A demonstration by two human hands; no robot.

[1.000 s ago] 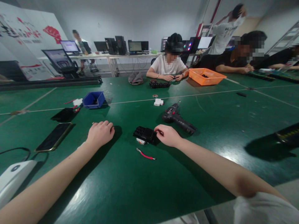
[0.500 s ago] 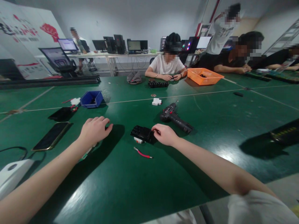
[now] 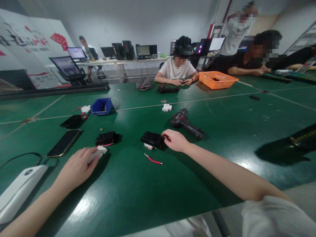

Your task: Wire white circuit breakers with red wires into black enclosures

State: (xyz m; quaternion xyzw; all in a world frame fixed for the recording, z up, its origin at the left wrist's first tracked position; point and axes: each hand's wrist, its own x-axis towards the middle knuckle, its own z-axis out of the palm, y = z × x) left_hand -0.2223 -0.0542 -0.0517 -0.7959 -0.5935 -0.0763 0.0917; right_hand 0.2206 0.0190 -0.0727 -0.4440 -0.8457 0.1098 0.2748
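Note:
My left hand has its fingers closed round a white plastic block, part of which they cover. Just beyond it lies a black plastic housing with a red wire along its near side. My right hand has curled fingers pinching the right end of a second black plastic housing, which rests on the table; its fingertips are partly hidden. A small white and orange piece shows under that housing's near edge. A short red wire with bare ends lies closer to me.
A cordless screwdriver lies beyond my right hand. Farther off are a white part, a blue bin and an orange basket. At left are a phone and a white device. People sit across the green table.
My left hand has drawn back toward me and closed on the white block, uncovering the left black housing. My right hand stays at the other housing. The view has shifted slightly.

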